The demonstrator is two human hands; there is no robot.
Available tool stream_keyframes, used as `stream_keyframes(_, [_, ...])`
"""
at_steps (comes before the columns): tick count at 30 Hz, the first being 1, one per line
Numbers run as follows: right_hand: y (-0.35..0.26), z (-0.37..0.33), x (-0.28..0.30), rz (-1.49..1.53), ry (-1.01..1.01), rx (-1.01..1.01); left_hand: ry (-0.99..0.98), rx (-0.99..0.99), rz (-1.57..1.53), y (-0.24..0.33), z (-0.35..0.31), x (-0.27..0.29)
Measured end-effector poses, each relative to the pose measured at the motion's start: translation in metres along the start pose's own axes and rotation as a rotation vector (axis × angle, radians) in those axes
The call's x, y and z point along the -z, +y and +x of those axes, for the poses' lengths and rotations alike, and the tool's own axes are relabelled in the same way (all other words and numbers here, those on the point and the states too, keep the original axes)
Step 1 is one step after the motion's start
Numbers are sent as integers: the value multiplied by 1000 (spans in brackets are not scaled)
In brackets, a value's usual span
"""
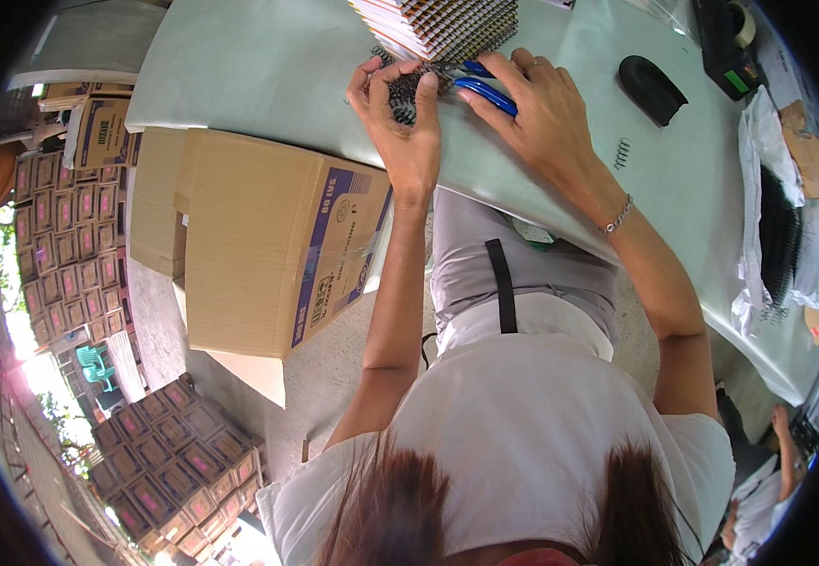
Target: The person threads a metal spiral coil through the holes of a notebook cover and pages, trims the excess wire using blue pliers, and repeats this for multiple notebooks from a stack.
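Note:
A pair of pliers with blue handles [489, 96] is gripped in my right hand [546, 118], its jaws pointing left toward my other hand. My left hand [400, 127] curls its fingers round dark wire binding coils [403, 99], close to the pliers' tips. Part of those coils is hidden by the fingers, so I cannot tell how many there are. Just beyond both hands stands a stack of spiral-bound notebooks [471, 26], with their coiled edges toward me. One loose black coil [623, 153] lies on the table right of my right wrist.
The pale green table [249, 66] has a curved black piece [653, 90] and a tape dispenser [722, 52] at right. Black coils [779, 236] lie in white wrapping at the right edge. An open cardboard box [249, 226] stands left, against the table. Stacked cartons [169, 462] and another person [758, 491] are behind.

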State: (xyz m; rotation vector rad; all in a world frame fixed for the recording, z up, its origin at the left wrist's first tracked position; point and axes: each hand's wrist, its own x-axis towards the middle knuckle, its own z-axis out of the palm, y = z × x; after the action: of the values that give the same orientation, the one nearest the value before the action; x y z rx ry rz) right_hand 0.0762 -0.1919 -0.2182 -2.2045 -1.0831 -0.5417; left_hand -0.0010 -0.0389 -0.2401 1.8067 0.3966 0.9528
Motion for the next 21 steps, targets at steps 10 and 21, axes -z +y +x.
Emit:
stream_keyframes(10, [2, -8, 5, 38, -53, -93, 104, 50, -77, 6, -2, 0])
stream_keyframes(21, [3, -9, -6, -20, 31, 15, -2, -72, 204, 0, -4, 1])
